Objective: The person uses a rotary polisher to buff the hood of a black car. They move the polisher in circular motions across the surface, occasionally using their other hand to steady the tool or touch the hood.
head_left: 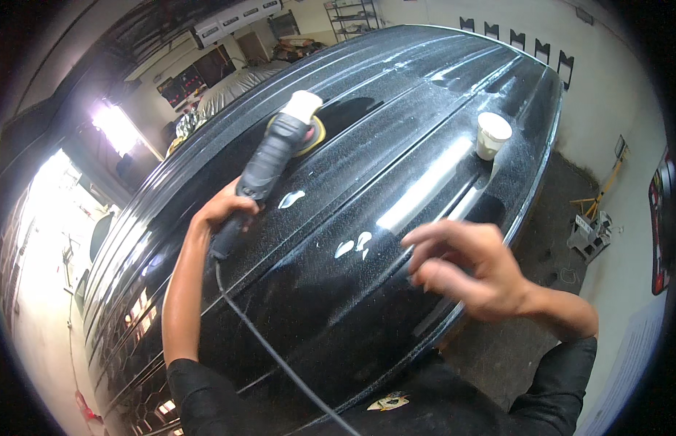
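Note:
My left hand point(227, 206) is wrapped round the rear grip of a black electric polisher point(271, 156). The polisher's head is off-white on top, and its yellow-edged pad point(315, 136) is by the glossy black vehicle roof point(316, 182); I cannot tell if it touches. My right hand point(465, 265) hovers over the roof's near right side, fingers curled loosely and apart, slightly blurred, holding nothing. White blobs of paste point(344, 249) lie on the roof between my hands, and another white smear point(291, 199) sits beside the polisher. A whitish cup point(492, 136) stands on the roof farther right.
The polisher's cord point(269, 349) runs down across the near roof toward my body. Whitish streaks and dust mark the far panel. At the right, a yellow stand point(598, 189) with a work lamp point(591, 236) is on the floor beside the wall. A covered vehicle point(240, 83) is at the far left.

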Available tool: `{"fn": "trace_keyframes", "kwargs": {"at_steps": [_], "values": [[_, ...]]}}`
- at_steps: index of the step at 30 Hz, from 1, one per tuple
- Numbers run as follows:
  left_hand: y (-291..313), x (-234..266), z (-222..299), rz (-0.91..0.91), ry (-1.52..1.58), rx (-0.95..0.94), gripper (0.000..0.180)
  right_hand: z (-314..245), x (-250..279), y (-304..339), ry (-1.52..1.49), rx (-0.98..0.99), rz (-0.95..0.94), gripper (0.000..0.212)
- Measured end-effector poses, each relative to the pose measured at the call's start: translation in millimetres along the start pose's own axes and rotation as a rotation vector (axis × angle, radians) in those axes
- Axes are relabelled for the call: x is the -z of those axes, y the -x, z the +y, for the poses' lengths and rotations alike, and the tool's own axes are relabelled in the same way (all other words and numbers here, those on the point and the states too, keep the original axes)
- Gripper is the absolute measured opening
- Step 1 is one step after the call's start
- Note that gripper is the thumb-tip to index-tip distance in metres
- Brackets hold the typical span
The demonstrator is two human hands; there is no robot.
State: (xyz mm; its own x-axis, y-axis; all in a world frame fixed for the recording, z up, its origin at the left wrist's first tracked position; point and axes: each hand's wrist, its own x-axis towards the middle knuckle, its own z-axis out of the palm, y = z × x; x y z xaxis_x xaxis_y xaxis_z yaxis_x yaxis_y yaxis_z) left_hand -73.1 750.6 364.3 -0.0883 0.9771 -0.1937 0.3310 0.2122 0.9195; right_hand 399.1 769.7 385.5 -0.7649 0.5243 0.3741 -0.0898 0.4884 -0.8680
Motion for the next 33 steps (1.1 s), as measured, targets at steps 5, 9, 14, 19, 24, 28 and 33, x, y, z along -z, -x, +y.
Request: {"fn": "trace_keyframes", "kwargs": {"at_steps": [5, 9, 14, 19, 24, 28, 33], "values": [[73, 26, -21, 0.094, 0.092, 0.120, 0.069, -6, 24, 13, -0.180, 0.095, 0.337, 0.031], [106, 38, -43, 0.132, 0.176, 0.169, 0.064, 16, 36, 35, 0.177, 0.101, 0.380, 0.031], [127, 38, -37, 0.201, 0.126, 0.204, 0.069, 71, 15, 71, 0.492, -0.095, 0.244, 0.055], [104, 40, -30, 0.144, 0.197, 0.172, 0.071, 81, -9, 77, 0.890, -0.023, 0.060, 0.089], [37, 38, -10, 0.055, 0.079, 0.130, 0.063, 72, -14, 83, 0.900, -0.146, -0.022, 0.103], [-36, 37, 2, -0.069, 0.071, 0.089, 0.054, 73, -18, 83, 0.875, -0.209, -0.017, 0.106], [-96, 32, 20, -0.170, -0.065, 0.051, 0.045, 74, -21, 82, 0.813, -0.276, -0.001, 0.107]]}}
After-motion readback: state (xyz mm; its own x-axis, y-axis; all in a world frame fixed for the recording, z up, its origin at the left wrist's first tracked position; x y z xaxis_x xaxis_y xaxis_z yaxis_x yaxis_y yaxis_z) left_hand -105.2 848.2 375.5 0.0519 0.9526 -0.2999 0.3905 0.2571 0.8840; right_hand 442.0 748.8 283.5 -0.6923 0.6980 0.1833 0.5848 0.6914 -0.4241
